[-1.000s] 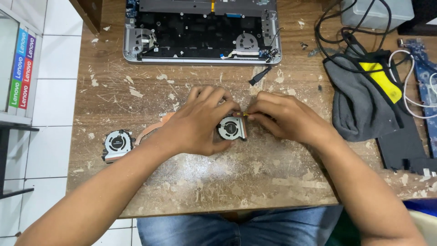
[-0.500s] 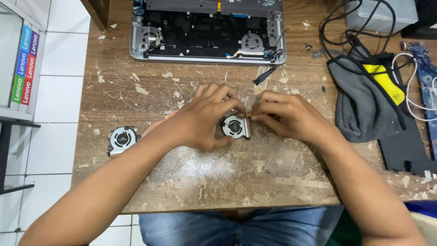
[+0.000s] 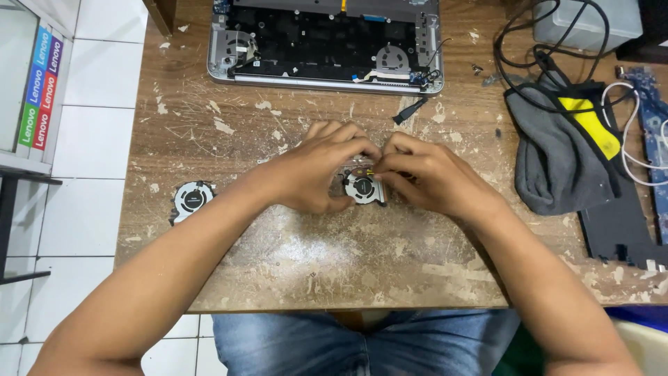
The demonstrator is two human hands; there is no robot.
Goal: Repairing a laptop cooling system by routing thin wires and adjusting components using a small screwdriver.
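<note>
On the scarred wooden bench, flecked with pale paint and scratches, I am holding a small round laptop fan near the middle, both hands closing on it. My left hand is cupping its left side with fingers curled over the top, while my right hand is pinching narrowly at its upper right edge, where a bit of orange flat cable is showing. A second fan is lying well apart to the left. An opened laptop base is sitting at the far edge, cut off by the frame. Grey cloth and black cables are lying to the right. White floor tiles are showing on the left. My fingers are hiding much of the held fan.
</note>
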